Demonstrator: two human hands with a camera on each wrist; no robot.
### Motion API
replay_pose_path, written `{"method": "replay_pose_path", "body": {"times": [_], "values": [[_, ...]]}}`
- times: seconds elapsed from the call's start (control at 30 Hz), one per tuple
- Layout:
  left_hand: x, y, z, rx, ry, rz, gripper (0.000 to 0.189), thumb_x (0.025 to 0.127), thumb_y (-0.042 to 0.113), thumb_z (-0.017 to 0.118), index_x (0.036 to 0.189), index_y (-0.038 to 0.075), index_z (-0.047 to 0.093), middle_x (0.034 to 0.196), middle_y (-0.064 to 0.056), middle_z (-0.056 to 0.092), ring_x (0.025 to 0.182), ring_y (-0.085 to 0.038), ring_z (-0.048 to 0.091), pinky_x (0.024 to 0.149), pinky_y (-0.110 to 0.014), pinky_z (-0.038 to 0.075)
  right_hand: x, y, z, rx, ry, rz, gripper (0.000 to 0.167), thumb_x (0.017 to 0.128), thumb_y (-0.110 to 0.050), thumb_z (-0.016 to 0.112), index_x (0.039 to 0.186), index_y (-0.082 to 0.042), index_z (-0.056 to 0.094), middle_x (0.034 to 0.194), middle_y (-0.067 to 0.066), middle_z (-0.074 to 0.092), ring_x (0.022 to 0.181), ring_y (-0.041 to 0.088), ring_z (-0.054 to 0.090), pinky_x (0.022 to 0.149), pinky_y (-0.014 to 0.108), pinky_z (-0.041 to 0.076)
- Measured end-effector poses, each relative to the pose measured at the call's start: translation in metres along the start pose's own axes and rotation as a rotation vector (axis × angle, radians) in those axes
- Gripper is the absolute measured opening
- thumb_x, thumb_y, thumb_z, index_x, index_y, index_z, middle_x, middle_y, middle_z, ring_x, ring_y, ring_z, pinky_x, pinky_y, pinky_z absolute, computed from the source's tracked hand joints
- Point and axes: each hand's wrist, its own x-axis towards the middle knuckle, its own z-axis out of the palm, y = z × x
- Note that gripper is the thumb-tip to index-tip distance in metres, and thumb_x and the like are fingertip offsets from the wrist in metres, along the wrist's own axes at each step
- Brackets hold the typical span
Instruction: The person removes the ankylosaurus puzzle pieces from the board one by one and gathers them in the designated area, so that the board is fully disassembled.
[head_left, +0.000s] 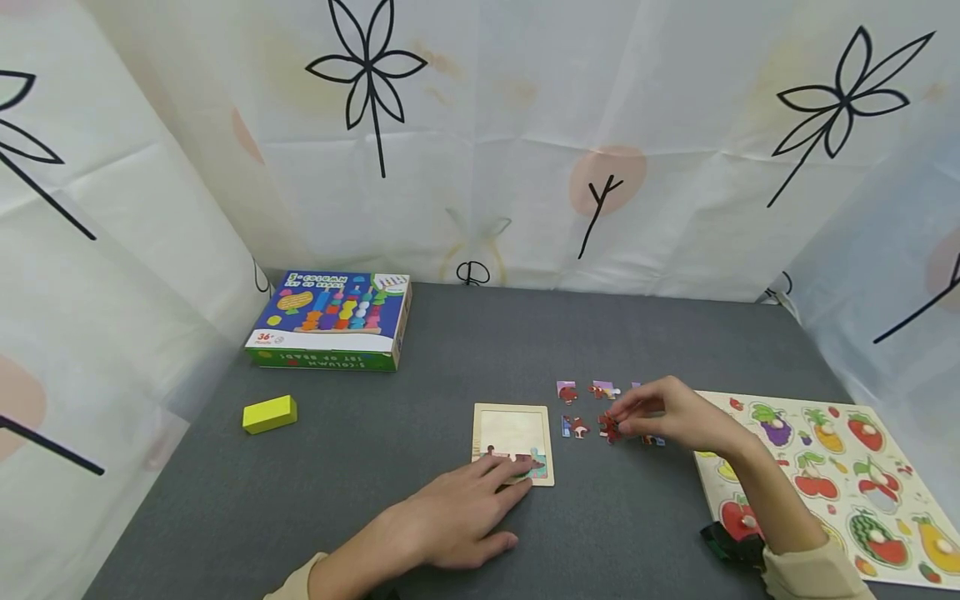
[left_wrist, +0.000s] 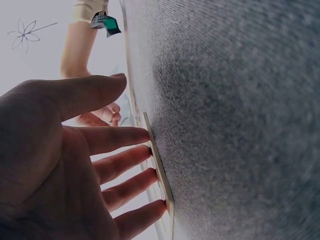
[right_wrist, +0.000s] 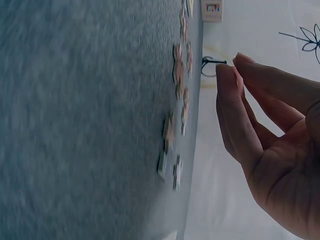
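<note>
the small wooden tray lies flat on the grey table, and the puzzle looks to be in its early stage: picture pieces line the tray's near edge, while the bare wood beyond them has none. how complete that near row is cannot be told, since fingers cover part of it. the left hand is spread, fingers nearly straight, with fingertips resting on the tray's near part and gripping nothing. what seems left is the group of loose pieces, set out in two rough rows just right of the tray, some partly hidden behind the right hand. that hand has its thumb and fingertips drawn nearly together over a reddish piece; the right wrist view shows no piece clearly between them, so whether it has hold of one cannot be told. most of the picture, by this reading, has yet to be filled in.
</note>
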Motion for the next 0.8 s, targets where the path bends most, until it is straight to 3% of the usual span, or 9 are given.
{"method": "replay_pose_path", "body": {"times": [0.37, 0.8], "values": [[0.0, 0.004, 0.002, 0.027, 0.031, 0.002, 0.063, 0.108, 0.048, 0.063, 0.161, 0.015, 0.052, 0.177, 0.002, 0.035, 0.159, -0.022, 0.042, 0.13, -0.039, 0.041, 0.019, -0.014, 0.026, 0.029, 0.007, -0.099, 0.021, 0.096, -0.011, 0.082, 0.114, 0.0, 0.08, 0.102, 0.012, 0.082, 0.085, 0.007, 0.075, 0.078, 0.024, 0.061], [-0.003, 0.016, 0.01, 0.15, 0.044, -0.025, 0.077, 0.103, 0.06, 0.064, 0.162, 0.013, 0.049, 0.176, -0.006, 0.034, 0.158, -0.023, 0.041, 0.127, -0.034, 0.043, 0.052, -0.029, 0.063, 0.087, -0.088, -0.148, 0.022, 0.098, -0.01, 0.08, 0.114, 0.004, 0.079, 0.101, 0.015, 0.079, 0.084, 0.004, 0.071, 0.077, 0.024, 0.062]]}}
